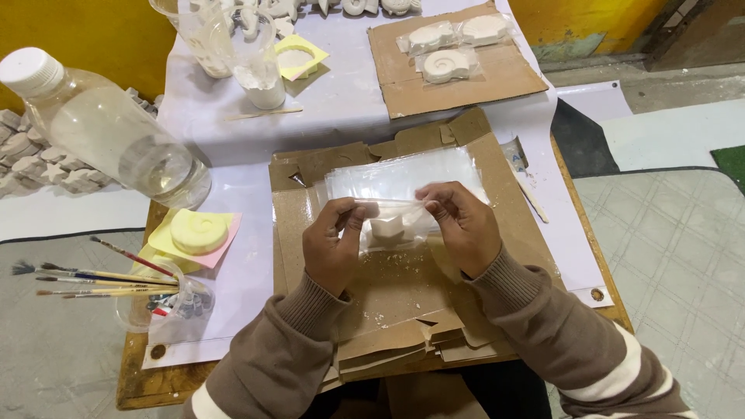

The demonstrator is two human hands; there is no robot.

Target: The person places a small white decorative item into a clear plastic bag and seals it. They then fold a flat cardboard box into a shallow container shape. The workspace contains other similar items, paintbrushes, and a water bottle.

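While both hands point(400, 233) pinch the clear bag point(392, 217), a seemingly star-shaped cast point(386, 229) sits between them.

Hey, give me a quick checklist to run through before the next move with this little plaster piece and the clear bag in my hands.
1. Both hands on the bag: ok. The left hand and right hand pinch the clear plastic bag at its top edge.
2. Piece inside the bag: ok. The white plaster piece shows through the plastic.
3. Bag mouth sealed: cannot tell.
4. Spare bags at hand: ok. A stack of clear bags lies on the cardboard sheet.
5. Room for finished pieces: ok. Three bagged shells lie on the far cardboard, with bare space beside them.
6. Water bottle shut: ok, cap on.
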